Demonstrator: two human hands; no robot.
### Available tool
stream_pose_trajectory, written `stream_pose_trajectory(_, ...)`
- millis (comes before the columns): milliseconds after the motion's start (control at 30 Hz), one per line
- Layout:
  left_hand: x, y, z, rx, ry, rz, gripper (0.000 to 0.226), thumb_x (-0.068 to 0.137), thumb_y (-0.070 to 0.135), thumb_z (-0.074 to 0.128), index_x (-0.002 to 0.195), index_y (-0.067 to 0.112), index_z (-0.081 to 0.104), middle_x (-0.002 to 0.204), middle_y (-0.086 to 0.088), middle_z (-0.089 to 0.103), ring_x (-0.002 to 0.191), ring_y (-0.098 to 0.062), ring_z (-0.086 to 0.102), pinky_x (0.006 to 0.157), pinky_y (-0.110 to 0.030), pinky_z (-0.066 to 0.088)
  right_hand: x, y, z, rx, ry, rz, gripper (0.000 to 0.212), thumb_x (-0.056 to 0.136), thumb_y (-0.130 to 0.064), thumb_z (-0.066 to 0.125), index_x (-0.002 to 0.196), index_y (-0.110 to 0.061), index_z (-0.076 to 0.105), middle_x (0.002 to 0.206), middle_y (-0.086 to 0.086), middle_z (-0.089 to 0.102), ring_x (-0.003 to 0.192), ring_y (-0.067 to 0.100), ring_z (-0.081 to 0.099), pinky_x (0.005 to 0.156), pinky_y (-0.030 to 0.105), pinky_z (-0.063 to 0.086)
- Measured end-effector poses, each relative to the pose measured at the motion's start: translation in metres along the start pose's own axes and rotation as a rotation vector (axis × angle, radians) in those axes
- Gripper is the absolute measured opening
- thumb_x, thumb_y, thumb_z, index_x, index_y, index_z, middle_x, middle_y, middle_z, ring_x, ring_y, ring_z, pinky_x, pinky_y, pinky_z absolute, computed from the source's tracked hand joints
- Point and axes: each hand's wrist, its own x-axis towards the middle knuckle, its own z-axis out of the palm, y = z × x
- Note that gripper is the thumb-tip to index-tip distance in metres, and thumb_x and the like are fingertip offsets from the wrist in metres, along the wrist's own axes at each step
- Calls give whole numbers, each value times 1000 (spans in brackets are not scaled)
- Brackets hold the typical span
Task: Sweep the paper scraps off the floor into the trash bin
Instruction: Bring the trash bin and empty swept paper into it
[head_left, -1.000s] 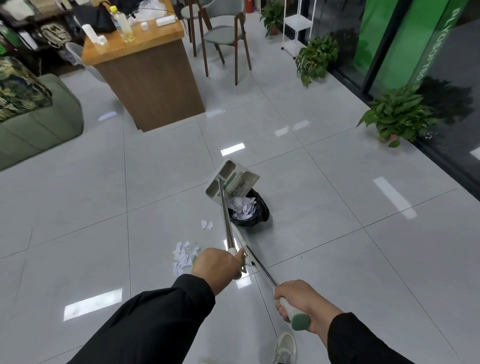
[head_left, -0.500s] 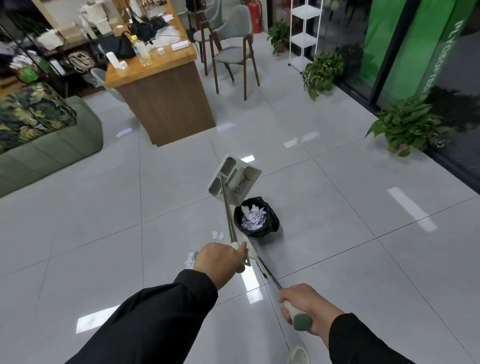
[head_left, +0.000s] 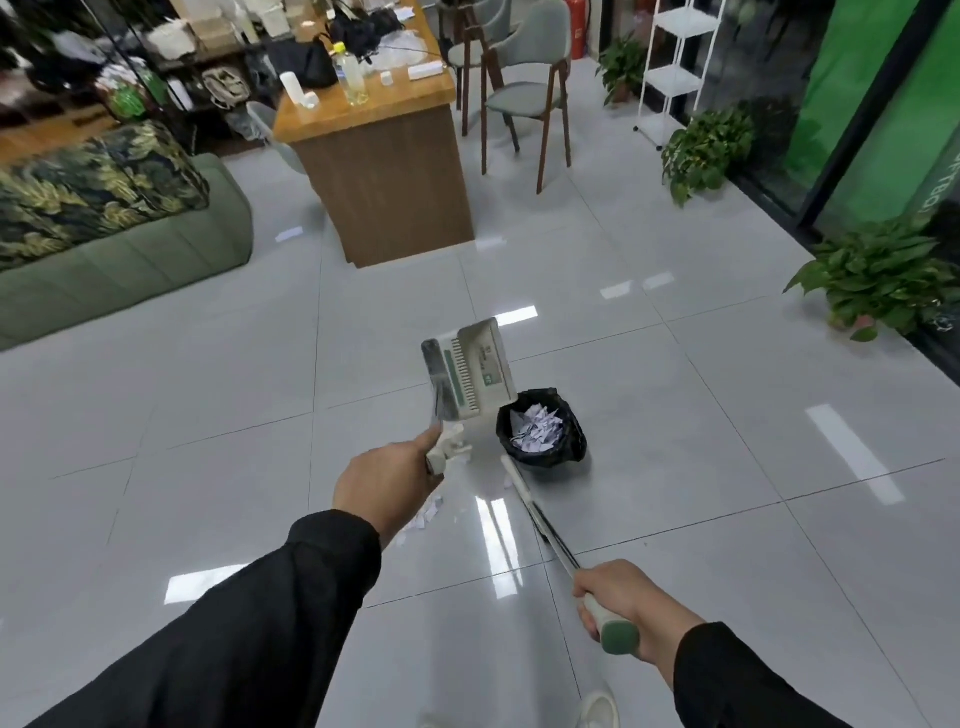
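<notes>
Head view: left hand (head_left: 387, 480) grips the raised dustpan (head_left: 470, 376) handle above leftover paper scraps (head_left: 427, 514); lower its lip flat beside them. Trash bin (head_left: 543, 434) holds scraps. Right hand (head_left: 631, 605) grips the broom (head_left: 537, 517) handle; sweep gently.

The left hand (head_left: 387, 480) hides some floor scraps (head_left: 428, 512); the broom (head_left: 540, 512) head sits unseen behind the bin (head_left: 543, 434).

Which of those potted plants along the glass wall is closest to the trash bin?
The bushy potted plant at the right edge, standing alone beside the dark glass. The other two sit farther back, near the white shelf rack, well beyond the black-lined trash bin.
</notes>
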Motion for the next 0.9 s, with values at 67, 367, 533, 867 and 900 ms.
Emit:
stream_pose_trajectory(67, -8, -28, 0, -162, 36, -132, 44, 99, 36, 50, 141, 49, 48, 81, 0, 69, 70, -26, 60, 60, -34, 47, 2, -1, 15, -44, 22, -11, 9, 83, 6, 51, 77, -2, 51, 57, 15, 50, 38, 22, 45, 45, 27, 38)
stream_pose_trajectory(367, -58, -189, 38, -512, -26, -563, 15, 95, 29, 50, 82, 27, 57, 70, 0, 63, 66, -22, 58, 57, -31, 42, 35, -7, 119, -415, 122, -47, 19, 89, 4, 46, 72, -6, 47, 67, 12, 47, 44, 20, 48, 52, 25, 45)
stream_pose_trajectory(533, -79, -279, 69, -555, -114, -625, 15, 95, 28, 52, 82, 26, 59, 71, -2, 66, 66, -23, 60, 56, -31, 44, 68, -13, 167, -405, 215, 26, 11, 90, -2, 53, 79, -4, 54, 71, 15, 56, 54, 25, 57, 51, 29, 51)
stream_pose_trajectory(867, -97, -459, 107, -674, -260, -701, 18, 94, 29, 58, 80, 20, 65, 68, -6, 66, 62, -24, 55, 58, -32, 43, 101, -14, 329, -249, 224, 129, 5, 82, 4, 51, 85, 2, 53, 70, 17, 52, 48, 29, 53, 58, 37, 43)
stream_pose_trajectory(900, -94, -469, 110, -674, -272, -692, 19, 94, 29, 59, 79, 19, 64, 67, -5, 64, 61, -24, 53, 57, -32, 41, 100, -15, 339, -237, 207, 131, 5, 82, 4, 51, 85, 1, 53, 70, 17, 52, 47, 28, 54, 56, 35, 43)
